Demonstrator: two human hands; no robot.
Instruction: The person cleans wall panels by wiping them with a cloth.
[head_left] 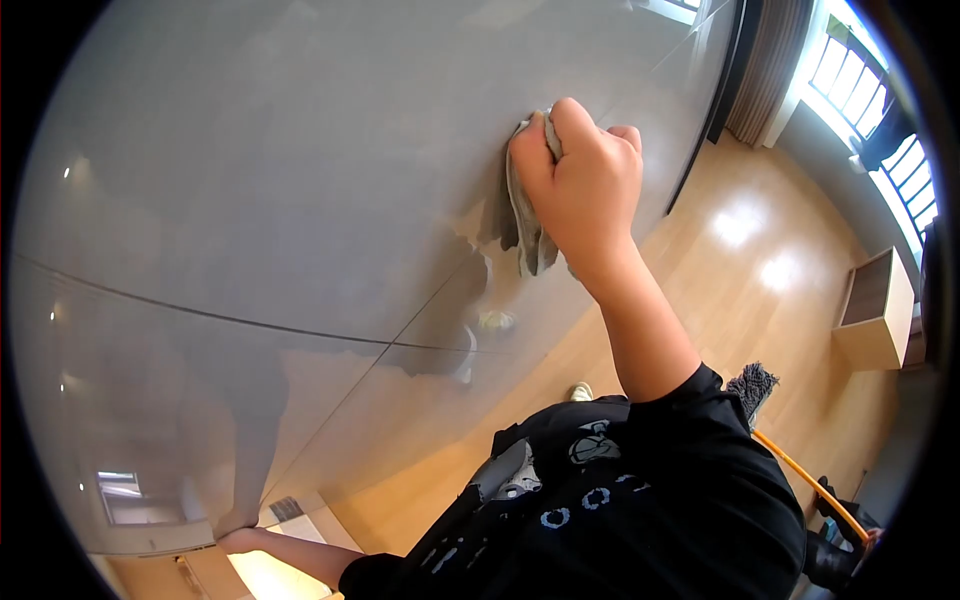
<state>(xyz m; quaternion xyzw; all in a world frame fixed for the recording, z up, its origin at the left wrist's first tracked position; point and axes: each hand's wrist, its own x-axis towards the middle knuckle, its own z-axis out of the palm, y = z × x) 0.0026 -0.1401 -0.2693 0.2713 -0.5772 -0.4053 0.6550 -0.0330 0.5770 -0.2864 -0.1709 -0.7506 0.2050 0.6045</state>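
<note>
My right hand [590, 185] is closed around a bunched grey cloth [535, 225] and presses it against a glossy grey tiled wall [300, 150]. Part of the cloth hangs below my fist, and its reflection shows in the tile. Low on the left, my left hand [243, 540] rests against the lower edge of the wall, seemingly flat, with nothing visible in it. Its fingers are small and partly hidden from this angle.
Wood-look floor [720, 260] stretches to the right. A grey mop [752, 388] with an orange handle [810, 485] lies behind my shoulder. An open wooden box-like cabinet [875, 315] stands near the barred window [850, 75]. A brown curtain [768, 70] hangs beyond the wall's dark edge.
</note>
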